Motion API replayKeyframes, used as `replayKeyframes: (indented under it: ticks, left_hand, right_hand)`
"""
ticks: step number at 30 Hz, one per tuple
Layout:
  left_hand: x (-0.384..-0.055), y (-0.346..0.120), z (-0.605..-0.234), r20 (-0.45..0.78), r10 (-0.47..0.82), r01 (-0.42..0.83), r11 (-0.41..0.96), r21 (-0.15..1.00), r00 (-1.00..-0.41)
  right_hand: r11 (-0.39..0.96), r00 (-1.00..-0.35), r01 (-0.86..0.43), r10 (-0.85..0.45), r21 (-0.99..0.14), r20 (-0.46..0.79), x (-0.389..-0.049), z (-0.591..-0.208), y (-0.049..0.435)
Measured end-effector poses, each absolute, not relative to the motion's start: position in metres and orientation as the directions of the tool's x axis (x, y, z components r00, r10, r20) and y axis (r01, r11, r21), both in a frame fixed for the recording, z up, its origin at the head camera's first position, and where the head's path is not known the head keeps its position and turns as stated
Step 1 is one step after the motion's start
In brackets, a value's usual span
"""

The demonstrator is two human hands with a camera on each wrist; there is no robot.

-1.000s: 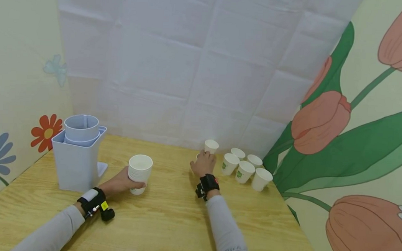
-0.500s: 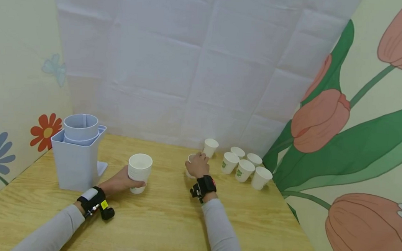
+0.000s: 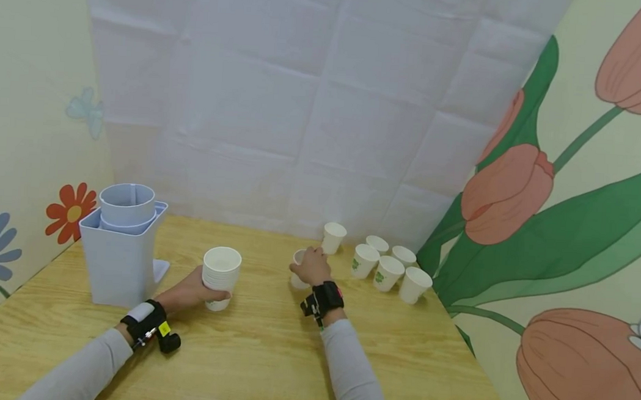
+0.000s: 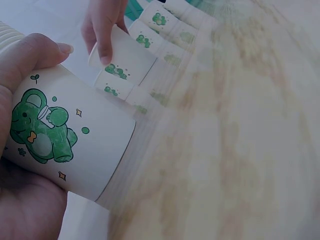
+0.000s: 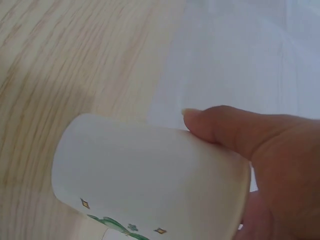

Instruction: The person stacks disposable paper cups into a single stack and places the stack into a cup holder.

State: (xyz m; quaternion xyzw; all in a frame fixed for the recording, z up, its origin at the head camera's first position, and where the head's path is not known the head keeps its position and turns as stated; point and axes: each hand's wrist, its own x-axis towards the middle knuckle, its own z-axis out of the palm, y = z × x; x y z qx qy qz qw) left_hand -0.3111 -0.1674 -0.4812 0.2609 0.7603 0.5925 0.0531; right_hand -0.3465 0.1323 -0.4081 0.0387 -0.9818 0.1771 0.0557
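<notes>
My left hand (image 3: 187, 292) grips a stack of nested white paper cups (image 3: 221, 271), fingers and thumb wrapped round its side. A green bear print shows on the outermost cup (image 4: 45, 125) in the left wrist view. My right hand (image 3: 314, 266) pinches a single paper cup (image 5: 145, 170) near its rim, thumb along the side. This cup stands upright, mouth up, right of the stack in the head view. Just behind my right hand is another paper cup (image 3: 333, 237). Several more upright paper cups (image 3: 388, 274) stand grouped to the right.
A pale blue square container (image 3: 118, 267) with a round cylinder (image 3: 127, 205) in its top stands at the left. The wooden table (image 3: 255, 361) ends at a white hanging sheet (image 3: 234, 176) behind and a flower-printed wall (image 3: 588, 241) on the right.
My right hand has come left and slightly nearer with its paper cup, away from the cup at the back. The left hand and its stack stay in place.
</notes>
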Motion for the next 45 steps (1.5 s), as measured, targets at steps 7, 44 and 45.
replayKeyframes:
  ticks: [7, 44, 45]
  left_hand:
    - [-0.312, -0.167, -0.48, 0.218, 0.455, 0.333, 0.188, 0.924, -0.863]
    - [-0.31, -0.167, -0.479, 0.207, 0.455, 0.32, 0.189, 0.928, -0.866]
    - [-0.31, -0.166, -0.479, 0.206, 0.455, 0.32, 0.188, 0.929, -0.866]
  right_hand:
    - [0.936, -0.989, -0.129, -0.097, -0.326, 0.115, -0.342, -0.403, 0.132]
    - [0.688, -0.849, -0.502, -0.274, -0.524, 0.452, -0.312, -0.364, 0.097]
    - [0.668, -0.831, -0.526, -0.271, -0.527, 0.485, -0.311, -0.363, 0.094]
